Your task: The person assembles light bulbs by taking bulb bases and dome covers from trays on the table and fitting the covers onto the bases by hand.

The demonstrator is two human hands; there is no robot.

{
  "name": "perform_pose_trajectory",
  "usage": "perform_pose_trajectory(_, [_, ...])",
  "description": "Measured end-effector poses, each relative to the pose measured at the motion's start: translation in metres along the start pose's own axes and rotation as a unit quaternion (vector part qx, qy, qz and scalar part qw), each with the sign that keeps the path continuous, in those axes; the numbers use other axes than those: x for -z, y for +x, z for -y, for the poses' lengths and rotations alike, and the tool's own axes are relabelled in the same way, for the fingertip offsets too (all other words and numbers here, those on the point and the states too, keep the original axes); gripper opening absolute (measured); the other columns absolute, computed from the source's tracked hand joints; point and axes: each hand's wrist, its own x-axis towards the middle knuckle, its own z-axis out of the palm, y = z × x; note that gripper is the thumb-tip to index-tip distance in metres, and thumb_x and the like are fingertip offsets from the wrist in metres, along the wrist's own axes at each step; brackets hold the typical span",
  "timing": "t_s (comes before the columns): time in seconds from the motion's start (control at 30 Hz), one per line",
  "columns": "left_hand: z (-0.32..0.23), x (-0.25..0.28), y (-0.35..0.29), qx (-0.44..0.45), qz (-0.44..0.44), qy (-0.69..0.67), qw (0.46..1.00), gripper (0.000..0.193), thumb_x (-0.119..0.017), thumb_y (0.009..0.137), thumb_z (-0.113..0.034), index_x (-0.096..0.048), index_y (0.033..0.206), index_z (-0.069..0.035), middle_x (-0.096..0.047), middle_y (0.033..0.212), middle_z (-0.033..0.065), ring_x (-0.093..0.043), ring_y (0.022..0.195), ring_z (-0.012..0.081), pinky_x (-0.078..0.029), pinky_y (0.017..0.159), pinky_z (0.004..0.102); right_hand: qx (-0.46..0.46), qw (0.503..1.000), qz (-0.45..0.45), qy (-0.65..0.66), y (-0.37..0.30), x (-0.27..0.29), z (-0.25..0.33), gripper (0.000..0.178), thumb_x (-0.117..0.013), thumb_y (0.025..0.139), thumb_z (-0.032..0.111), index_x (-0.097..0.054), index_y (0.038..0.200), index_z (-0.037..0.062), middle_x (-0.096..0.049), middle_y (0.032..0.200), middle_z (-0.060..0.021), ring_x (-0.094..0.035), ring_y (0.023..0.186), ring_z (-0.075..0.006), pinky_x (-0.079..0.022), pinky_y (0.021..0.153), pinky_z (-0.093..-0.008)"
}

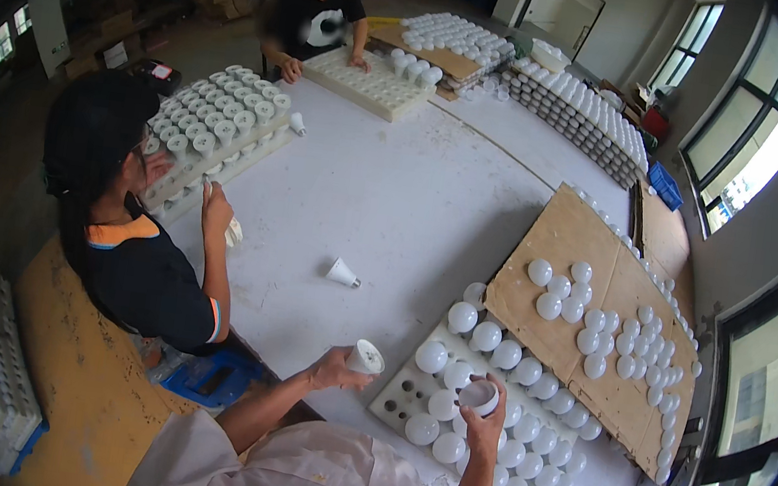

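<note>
My left hand (333, 371) is closed around a white light bulb base (368, 357), a cup-shaped piece whose open end faces up. In my right hand (484, 431) is a white bulb cover (479, 396), gripped with its open rim tilted toward me. That hand hovers above a white foam tray (397, 394) holding rows of round white bulb covers (432, 357). A few round holes at the tray's left end show bare. Beyond my hands, a white bulb base with a screw cap (343, 273) lies on its side on the white table (317, 194).
A cardboard sheet (543, 263) with loose covers lies over more of them at right. On the left, a co-worker in black (146, 260) works beside a tray of bulb bases (219, 113). Another person (324, 23) stands at a foam tray (356, 81). Stacked trays (578, 111) fill the far right.
</note>
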Motion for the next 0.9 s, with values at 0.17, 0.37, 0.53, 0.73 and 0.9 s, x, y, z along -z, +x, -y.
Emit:
perform_pose_trajectory(0.17, [-0.062,-0.011,-0.002,-0.065,0.072,0.089,0.991,0.051,-0.083,0.068,-0.025,-0.062,0.107,0.000,-0.067,0.092,0.0089,-0.064,0.078,0.0139,-0.053,0.067,0.0290,0.021,0.989,0.144,0.026,0.014,-0.047,0.023,0.079,-0.082,0.062,0.014,-0.040,0.128,0.0064,-0.054,0.121,-0.0100,-0.061,0.102,-0.0217,-0.049,0.090,-0.0360])
perform_pose_trajectory(0.37, [-0.078,-0.026,0.009,-0.040,0.175,0.169,0.969,0.062,-0.086,0.063,-0.027,-0.061,0.112,0.001,-0.068,0.099,0.0108,-0.062,0.093,0.0175,-0.048,0.085,0.0315,0.002,0.980,0.200,0.010,0.005,-0.050,0.016,0.080,-0.083,0.060,0.010,-0.040,0.127,0.0065,-0.054,0.120,-0.0099,-0.062,0.100,-0.0208,-0.049,0.090,-0.0361])
perform_pose_trajectory(0.53, [-0.077,-0.040,0.011,0.000,0.206,0.222,0.953,0.059,-0.086,0.061,-0.026,-0.063,0.109,0.001,-0.068,0.097,0.0110,-0.062,0.089,0.0160,-0.049,0.081,0.0302,0.017,0.973,0.226,-0.040,-0.001,-0.040,0.014,0.074,-0.083,0.061,0.017,-0.046,0.124,0.0068,-0.055,0.121,-0.0090,-0.051,0.115,-0.0224,-0.041,0.099,-0.0381])
perform_pose_trajectory(0.73, [-0.065,-0.047,0.017,0.012,0.201,0.243,0.949,0.055,-0.085,0.059,-0.026,-0.064,0.102,0.001,-0.068,0.092,0.0112,-0.063,0.084,0.0167,-0.049,0.078,0.0304,0.010,0.966,0.244,-0.079,-0.005,-0.034,0.017,0.077,-0.084,0.059,0.020,-0.047,0.126,0.0074,-0.057,0.119,-0.0081,-0.052,0.114,-0.0222,-0.040,0.099,-0.0367])
perform_pose_trajectory(0.9, [-0.067,-0.055,0.018,0.013,0.187,0.270,0.945,0.052,-0.083,0.059,-0.026,-0.064,0.098,0.001,-0.067,0.088,0.0110,-0.062,0.080,0.0169,-0.048,0.075,0.0308,0.004,0.961,0.256,-0.100,-0.005,-0.026,0.014,0.076,-0.084,0.060,0.023,-0.048,0.125,0.0071,-0.056,0.119,-0.0069,-0.052,0.114,-0.0214,-0.039,0.099,-0.0356])
